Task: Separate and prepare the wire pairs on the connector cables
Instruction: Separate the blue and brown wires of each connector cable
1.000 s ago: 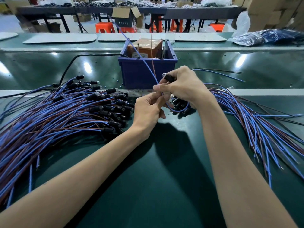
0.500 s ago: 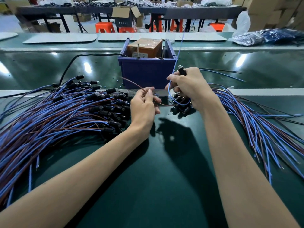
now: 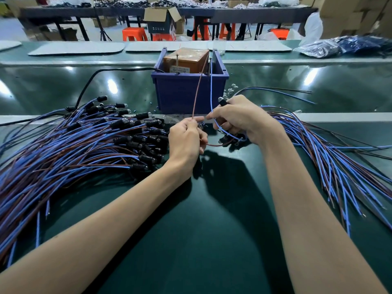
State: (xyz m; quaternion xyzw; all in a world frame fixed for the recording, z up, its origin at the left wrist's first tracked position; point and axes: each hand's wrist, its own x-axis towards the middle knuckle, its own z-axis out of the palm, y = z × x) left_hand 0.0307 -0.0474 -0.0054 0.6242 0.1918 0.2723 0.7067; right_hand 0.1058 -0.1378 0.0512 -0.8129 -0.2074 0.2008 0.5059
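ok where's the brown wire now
Head view, centre: the left hand pinches the brown wire, which rises in front of the blue bin, left of the blue wire in the right hand.

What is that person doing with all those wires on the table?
A person is separating one cable's two wires. The left hand pinches the brown wire, and the right hand grips the blue wire, with the black connector poking out above its fingers. Both wires stand up in front of the blue bin. A left pile and a right pile of similar cables lie on the green table.
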